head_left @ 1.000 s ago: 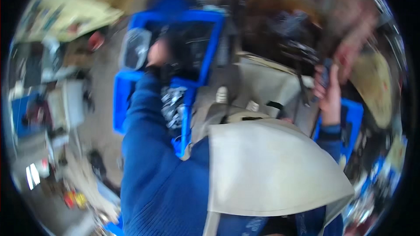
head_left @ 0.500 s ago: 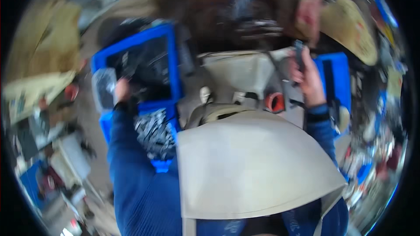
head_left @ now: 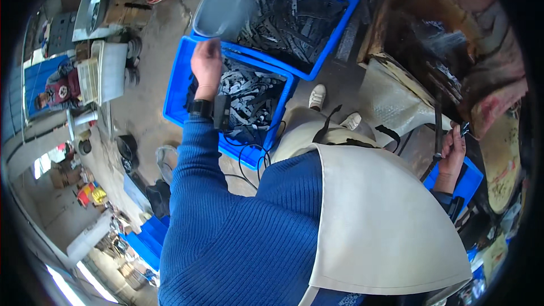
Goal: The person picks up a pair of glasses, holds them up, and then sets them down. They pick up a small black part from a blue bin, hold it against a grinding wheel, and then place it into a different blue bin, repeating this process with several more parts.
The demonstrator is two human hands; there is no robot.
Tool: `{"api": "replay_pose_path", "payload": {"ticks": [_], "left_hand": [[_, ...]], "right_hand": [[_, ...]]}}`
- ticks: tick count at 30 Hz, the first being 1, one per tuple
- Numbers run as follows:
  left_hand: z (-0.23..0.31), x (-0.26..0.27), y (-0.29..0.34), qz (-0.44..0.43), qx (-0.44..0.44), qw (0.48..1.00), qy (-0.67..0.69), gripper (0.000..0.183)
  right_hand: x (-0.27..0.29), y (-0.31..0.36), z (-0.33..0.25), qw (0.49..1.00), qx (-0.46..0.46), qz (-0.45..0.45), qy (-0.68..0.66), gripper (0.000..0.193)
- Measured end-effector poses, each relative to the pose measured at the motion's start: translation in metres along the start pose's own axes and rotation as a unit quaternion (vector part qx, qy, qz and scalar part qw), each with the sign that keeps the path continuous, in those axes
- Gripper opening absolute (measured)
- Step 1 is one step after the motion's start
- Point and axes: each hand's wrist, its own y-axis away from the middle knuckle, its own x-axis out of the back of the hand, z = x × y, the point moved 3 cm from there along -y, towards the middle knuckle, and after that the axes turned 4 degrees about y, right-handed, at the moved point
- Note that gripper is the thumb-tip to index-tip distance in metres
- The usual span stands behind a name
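My left hand (head_left: 207, 71) is closed at the near rim of a clear plastic tub (head_left: 218, 7), over the left corner of the farther blue crate (head_left: 334, 42). The tub's right side is smeared by motion. That crate holds many dark flat metal strips (head_left: 289, 17). Below the hand, a nearer blue crate (head_left: 175, 82) holds shiny grey strips (head_left: 249, 96). At the right, my right hand (head_left: 451, 152) pinches a small dark metal piece (head_left: 465, 130), whose exact kind is unclear. A dark upright rod (head_left: 438, 127) stands beside it.
A rusty, wet machine basin (head_left: 416, 0) stands at the far right, with a pale sheet (head_left: 391, 93) below it. Another blue bin (head_left: 470, 178) sits under my right forearm. Black cables (head_left: 243, 175) trail by the crates. A person (head_left: 59, 85) is at the far left.
The view has swung, so the crates now appear farther up and right. My left hand has gone from inside the farther crate to the tub's near end. My right hand still grips its piece.
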Motion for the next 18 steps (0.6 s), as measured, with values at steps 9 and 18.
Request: {"api": "replay_pose_path", "payload": {"ticks": [9, 18], "left_hand": [[0.037, -0.105, -0.013, -0.323, -0.188, 0.903, -0.214, 0.013], [0.03, -0.139, -0.018, -0.422, -0.18, 0.882, -0.109, 0.014]], "right_hand": [[-0.027, -0.012, -0.03, 0.999, 0.017, -0.042, -0.014, 0.025], [-0.002, 0.009, -0.01, 0.999, 0.017, 0.019, -0.033, 0.024]]}}
